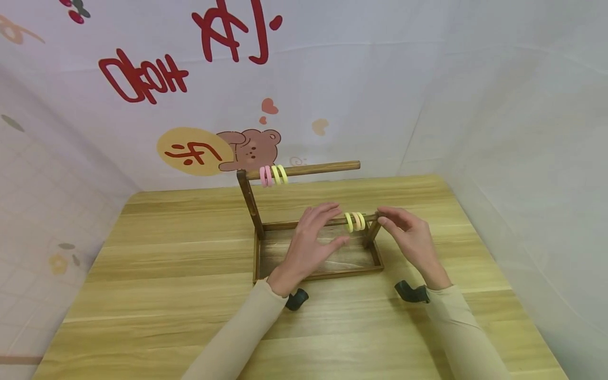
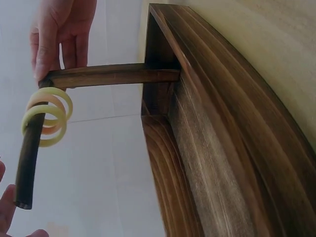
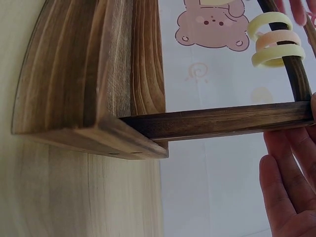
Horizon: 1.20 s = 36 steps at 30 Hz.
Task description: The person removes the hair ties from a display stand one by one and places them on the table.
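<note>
Pinching the wooden stand point(image 1: 250, 203) at its lower corner: right hand point(image 1: 414, 240). Left hand point(image 1: 310, 245) loosely spread, empty, beside stand's lower rod point(image 2: 29, 160). Rings point(image 3: 278, 38) probably light, springy; take by rims.

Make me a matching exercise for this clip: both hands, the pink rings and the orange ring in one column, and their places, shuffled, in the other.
Things:
1. left hand
2. right hand
3. pink rings
4. orange ring

Places:
A. between two yellow rings
B. at the corner where the lower bar meets the short post
C. on the upper bar, near the tall post
D. near the free end of the lower bar

Right pairs: 1-D, 2-B, 3-C, 4-A
</note>
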{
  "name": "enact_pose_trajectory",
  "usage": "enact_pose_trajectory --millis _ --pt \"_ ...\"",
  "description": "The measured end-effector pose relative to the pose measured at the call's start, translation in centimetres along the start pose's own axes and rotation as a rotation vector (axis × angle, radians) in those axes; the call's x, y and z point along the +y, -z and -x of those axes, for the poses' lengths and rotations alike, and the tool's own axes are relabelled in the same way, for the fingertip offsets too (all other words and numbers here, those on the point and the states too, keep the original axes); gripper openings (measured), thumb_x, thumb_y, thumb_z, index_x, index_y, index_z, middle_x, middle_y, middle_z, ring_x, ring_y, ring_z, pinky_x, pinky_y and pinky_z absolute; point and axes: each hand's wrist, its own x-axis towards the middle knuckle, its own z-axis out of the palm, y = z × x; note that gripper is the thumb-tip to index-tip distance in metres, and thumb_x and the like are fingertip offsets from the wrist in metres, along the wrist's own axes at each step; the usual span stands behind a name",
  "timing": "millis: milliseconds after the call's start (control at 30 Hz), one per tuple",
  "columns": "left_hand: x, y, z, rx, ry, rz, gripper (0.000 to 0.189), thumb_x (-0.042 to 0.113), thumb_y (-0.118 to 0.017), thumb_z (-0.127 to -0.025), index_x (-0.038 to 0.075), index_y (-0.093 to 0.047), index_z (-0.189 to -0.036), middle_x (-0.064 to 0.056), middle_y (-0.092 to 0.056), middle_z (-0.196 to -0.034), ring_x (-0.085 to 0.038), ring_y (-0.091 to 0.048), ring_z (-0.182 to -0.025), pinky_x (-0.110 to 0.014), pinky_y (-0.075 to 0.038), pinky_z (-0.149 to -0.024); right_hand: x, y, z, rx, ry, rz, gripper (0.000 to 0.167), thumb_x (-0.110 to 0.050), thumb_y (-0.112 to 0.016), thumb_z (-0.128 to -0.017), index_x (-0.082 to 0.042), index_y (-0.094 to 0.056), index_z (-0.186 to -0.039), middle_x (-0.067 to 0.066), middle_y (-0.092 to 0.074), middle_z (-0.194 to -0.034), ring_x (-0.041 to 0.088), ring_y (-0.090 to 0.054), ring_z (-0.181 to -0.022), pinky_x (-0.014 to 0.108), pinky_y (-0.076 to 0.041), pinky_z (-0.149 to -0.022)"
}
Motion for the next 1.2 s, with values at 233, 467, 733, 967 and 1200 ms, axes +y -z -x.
enact_pose_trajectory --millis 233,467,733,967,1200 --pt "-0.8 -0.6 -0.4 -0.091 0.094 0.004 0.067 0.030 -0.086 -0.087 0.009 -0.058 -0.144 -0.009 -0.053 -0.152 -0.024 -0.044 -0.144 -0.047 -0.022 -0.125 -0.2 0.0 0.1 -0.001 0.002 -0.002 0.027 -0.013 -0.070 -0.101 -0.006 -0.073 -0.127 0.013 -0.074 -0.121 -0.006 -0.065 -0.104 0.011 -0.049 -0.090" --pt "-1.2 -1.0 -0.8 -0.131 0.192 0.056 0.074 0.030 -0.087 -0.086 0.013 -0.054 -0.150 -0.008 -0.048 -0.157 -0.027 -0.042 -0.145 -0.056 -0.035 -0.117 -0.3 0.1 0.1 -0.007 -0.002 -0.010 0.026 -0.017 -0.070 -0.102 -0.008 -0.073 -0.126 0.010 -0.075 -0.119 -0.004 -0.066 -0.103 0.012 -0.049 -0.090" --pt "-1.7 -1.5 -1.0 -0.141 0.248 0.125 0.071 0.027 -0.087 -0.086 0.017 -0.055 -0.149 -0.004 -0.050 -0.155 -0.024 -0.046 -0.144 -0.055 -0.037 -0.116 -0.2 -0.1 0.1 -0.007 -0.009 0.000 0.027 -0.019 -0.070 -0.101 -0.008 -0.073 -0.126 0.011 -0.074 -0.121 -0.003 -0.066 -0.105 0.014 -0.050 -0.092" --pt "-2.1 -1.7 -1.4 -0.138 0.207 0.083 0.065 0.023 -0.089 -0.084 0.016 -0.062 -0.143 -0.001 -0.056 -0.150 -0.022 -0.050 -0.140 -0.047 -0.041 -0.115 0.2 0.0 0.1 -0.009 -0.002 0.003 0.028 -0.020 -0.069 -0.102 -0.008 -0.073 -0.127 0.010 -0.074 -0.121 -0.002 -0.067 -0.106 0.015 -0.051 -0.092" --pt "-2.3 -2.0 -1.5 -0.139 0.133 -0.016 0.062 0.027 -0.090 -0.083 0.014 -0.066 -0.138 -0.003 -0.061 -0.145 -0.023 -0.054 -0.136 -0.046 -0.041 -0.115 0.1 0.0 0.1 -0.008 -0.009 0.000 0.029 -0.022 -0.070 -0.102 -0.008 -0.073 -0.127 0.007 -0.074 -0.121 0.000 -0.067 -0.107 0.017 -0.051 -0.093"
